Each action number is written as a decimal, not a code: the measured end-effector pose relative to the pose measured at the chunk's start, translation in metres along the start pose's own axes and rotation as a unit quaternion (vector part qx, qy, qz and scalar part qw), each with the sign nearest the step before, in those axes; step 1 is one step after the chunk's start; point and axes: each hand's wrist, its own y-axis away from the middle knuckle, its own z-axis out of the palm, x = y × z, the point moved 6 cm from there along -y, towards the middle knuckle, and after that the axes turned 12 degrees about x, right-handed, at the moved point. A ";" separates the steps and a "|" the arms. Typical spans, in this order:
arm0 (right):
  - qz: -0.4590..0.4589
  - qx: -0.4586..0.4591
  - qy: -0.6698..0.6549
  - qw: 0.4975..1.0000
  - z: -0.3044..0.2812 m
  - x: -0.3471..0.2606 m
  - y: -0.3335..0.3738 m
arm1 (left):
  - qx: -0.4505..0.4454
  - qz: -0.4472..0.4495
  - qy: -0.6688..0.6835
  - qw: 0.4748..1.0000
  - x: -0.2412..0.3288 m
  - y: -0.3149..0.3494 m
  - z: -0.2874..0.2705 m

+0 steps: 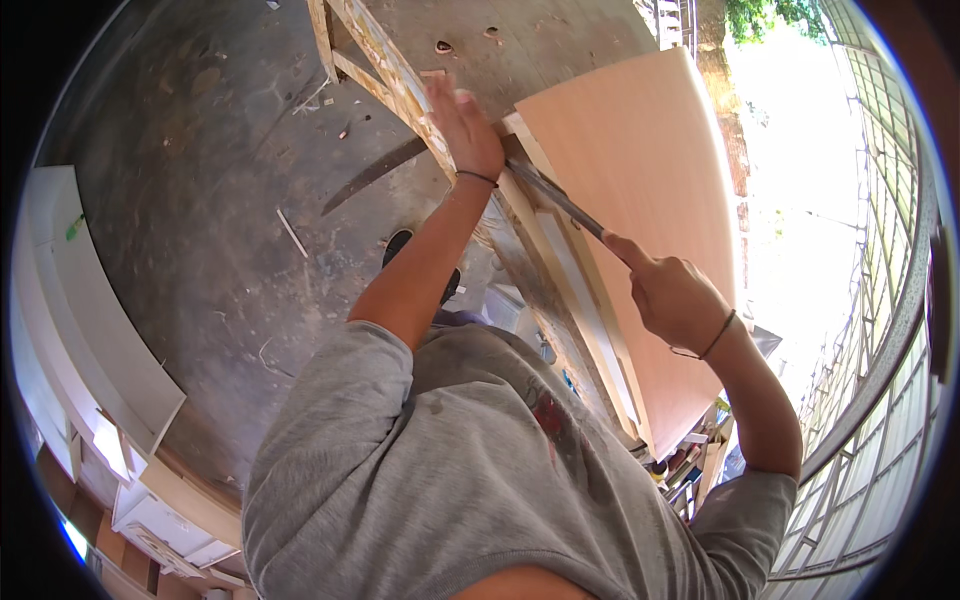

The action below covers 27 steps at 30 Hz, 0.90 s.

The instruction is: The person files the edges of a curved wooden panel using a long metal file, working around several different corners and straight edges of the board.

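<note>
My right hand [675, 298] is closed round the near end of a long, narrow, dark metal bar-like tool [562, 200], with the index finger laid along it. The tool slants up and left over the edge of a wooden frame, and its far tip ends beside my left wrist. I cannot tell its exact kind. At the frame's far end, my left hand [466, 132] is held over a paint-stained wooden beam [385, 65], fingers stretched out and slightly blurred. Whether its palm presses on the wood is hidden. A smooth light wood panel [640, 180] lies along the frame's right side.
Scraps and a thin white strip [292, 232] lie on the grey concrete floor [200, 270]. A dark curved streak or blade shape [372, 178] shows left of the beam. White cabinet parts [95, 300] stand at left. A metal grille [870, 400] runs along the right.
</note>
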 end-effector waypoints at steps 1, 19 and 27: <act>0.002 0.001 -0.002 1.000 -0.001 0.000 0.001 | -0.003 0.001 0.000 1.000 0.002 0.001 0.001; 0.043 -0.010 -0.046 0.998 -0.035 0.015 0.044 | -0.052 0.122 0.063 0.989 0.081 0.026 0.009; -0.004 0.034 -0.069 0.997 0.025 0.029 0.041 | -0.098 0.128 -0.094 0.982 0.027 0.057 -0.009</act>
